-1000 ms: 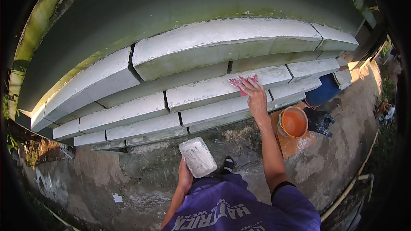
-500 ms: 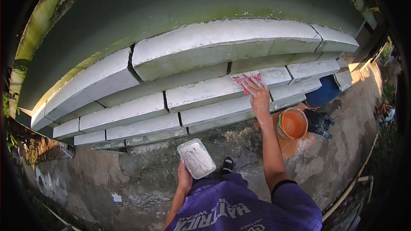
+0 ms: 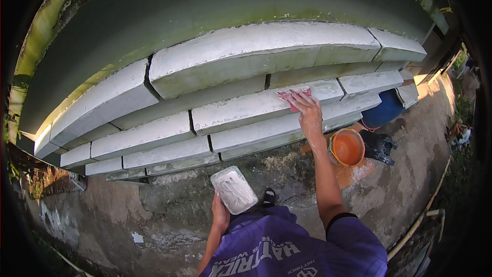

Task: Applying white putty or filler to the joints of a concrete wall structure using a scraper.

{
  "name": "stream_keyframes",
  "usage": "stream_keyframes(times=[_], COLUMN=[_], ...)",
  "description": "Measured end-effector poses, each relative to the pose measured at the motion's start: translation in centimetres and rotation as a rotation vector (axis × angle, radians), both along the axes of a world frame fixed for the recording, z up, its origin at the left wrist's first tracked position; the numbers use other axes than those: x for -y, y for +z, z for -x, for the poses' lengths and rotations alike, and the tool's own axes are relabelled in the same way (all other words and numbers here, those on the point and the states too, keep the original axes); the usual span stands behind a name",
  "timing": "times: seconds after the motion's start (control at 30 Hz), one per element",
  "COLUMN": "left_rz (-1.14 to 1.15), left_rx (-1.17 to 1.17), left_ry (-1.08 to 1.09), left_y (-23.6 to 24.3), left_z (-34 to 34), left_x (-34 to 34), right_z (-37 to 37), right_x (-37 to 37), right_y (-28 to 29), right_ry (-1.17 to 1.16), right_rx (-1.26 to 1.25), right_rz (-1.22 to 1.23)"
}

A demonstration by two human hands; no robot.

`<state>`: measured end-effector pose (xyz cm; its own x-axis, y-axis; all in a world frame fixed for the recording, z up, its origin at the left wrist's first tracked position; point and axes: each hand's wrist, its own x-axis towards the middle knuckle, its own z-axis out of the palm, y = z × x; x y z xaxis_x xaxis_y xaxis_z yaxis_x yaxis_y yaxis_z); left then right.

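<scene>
My right hand [image 3: 309, 113] reaches forward and is closed on a flat red spreader [image 3: 294, 99] smeared with white paste. The spreader lies against the top of a white-coated concrete block [image 3: 241, 104] in the middle row, near that block's right end. Fingers cover part of the spreader, so its full shape is hidden. White residue coats the fingers and wrist. Close to my body, my left hand [image 3: 220, 212] grips a rectangular tub [image 3: 213, 178] by its left side. White paste [image 3: 234, 190] fills the tub, its surface uneven.
Dark gaps split the stepped block rows, below a grey-green wall [image 3: 205, 0]. At right stand an orange bucket [image 3: 348, 147], a black plastic bag [image 3: 378, 146] and a blue rounded container [image 3: 382, 109]. A pipe [image 3: 421, 220] runs along the stained concrete floor [image 3: 174, 202].
The view has shifted slightly, moving the blocks and bucket left in the picture. Against the block, my right hand and the spreader have slid a little rightward. My left hand still holds the tub.
</scene>
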<state>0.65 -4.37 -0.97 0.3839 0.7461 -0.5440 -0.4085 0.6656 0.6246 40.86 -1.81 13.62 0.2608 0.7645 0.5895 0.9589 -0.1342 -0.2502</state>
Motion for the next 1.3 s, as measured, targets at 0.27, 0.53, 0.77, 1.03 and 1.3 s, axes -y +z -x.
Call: stream_keyframes(times=[0.27, 0.53, 0.77, 1.03, 1.3], left_rz=[0.023, -0.043, 0.031, -0.026, -0.003], left_rx=[-0.032, -0.042, -0.013, 0.039, -0.002], left_ry=[0.032, -0.044, 0.033, -0.011, 0.023], left_y=[0.2, -0.8, -1.0, -0.8, -1.5], left_z=[-0.1, 0.4, 0.4, 0.4, 0.7], left_x=[0.1, -0.6, -0.5, -1.3, -1.2], right_z=[0.9, -3.2, -1.4, 0.8, 4.6], right_x=[2.0, 1.0, 2.4, -1.4, 1.2], right_y=[-2.0, -0.7, -2.7, 1.3, -3.4], right_ry=[-0.019, -0.001, -0.017, 0.043, 0.027], right_rx=[-0.056, 0.000, -0.006, -0.018, -0.051], right_rz=[0.139, -0.005, 0.151, 0.073, 0.123])
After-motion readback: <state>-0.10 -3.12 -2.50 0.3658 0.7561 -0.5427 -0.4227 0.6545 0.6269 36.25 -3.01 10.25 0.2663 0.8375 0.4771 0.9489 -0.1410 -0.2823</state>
